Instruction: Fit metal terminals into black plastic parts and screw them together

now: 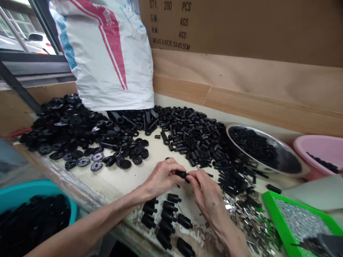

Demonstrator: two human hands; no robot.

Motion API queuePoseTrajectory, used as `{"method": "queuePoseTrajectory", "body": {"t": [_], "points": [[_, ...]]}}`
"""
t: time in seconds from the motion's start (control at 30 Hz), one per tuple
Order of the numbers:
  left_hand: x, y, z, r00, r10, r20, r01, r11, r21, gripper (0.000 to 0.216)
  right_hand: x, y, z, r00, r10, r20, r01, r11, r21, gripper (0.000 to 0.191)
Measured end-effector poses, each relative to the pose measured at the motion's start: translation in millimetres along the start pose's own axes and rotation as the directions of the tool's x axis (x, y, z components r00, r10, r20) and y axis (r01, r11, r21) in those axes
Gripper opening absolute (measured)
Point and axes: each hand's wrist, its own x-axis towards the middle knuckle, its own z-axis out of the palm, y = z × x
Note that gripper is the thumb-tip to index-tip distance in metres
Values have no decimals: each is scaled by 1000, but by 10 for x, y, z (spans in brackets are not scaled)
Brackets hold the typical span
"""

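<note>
Between the thumb and fingers of my left hand is a short black plastic cylinder, held level above the table. My right hand pinches at the cylinder's right end; whatever lies between those fingertips is too small to make out. Below both hands, several black cylinders with a narrow stub at one end lie in loose rows. Beside my right hand are a heap of thin black rods and a pile of shiny metal clips.
Black discs and short black tubes are heaped behind. A metal bowl, a pink basin and a green tray of small silvery pieces stand right. A teal tub is left; a white sack stands at the back.
</note>
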Motion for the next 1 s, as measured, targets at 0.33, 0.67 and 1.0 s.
{"method": "queuePoseTrajectory", "body": {"t": [0.33,0.67,1.0], "points": [[-44,57,-16,997,71,43,-76,989,123,23,-8,16,4,998,-37,51,41,997,-68,21],[-64,78,3,993,115,25,-118,979,165,22,9,15,78,999,-24,26,25,999,-38,27],[-31,61,-32,996,7,91,-15,997,82,20,-2,5,49,999,-9,39,11,999,-39,27]]}}
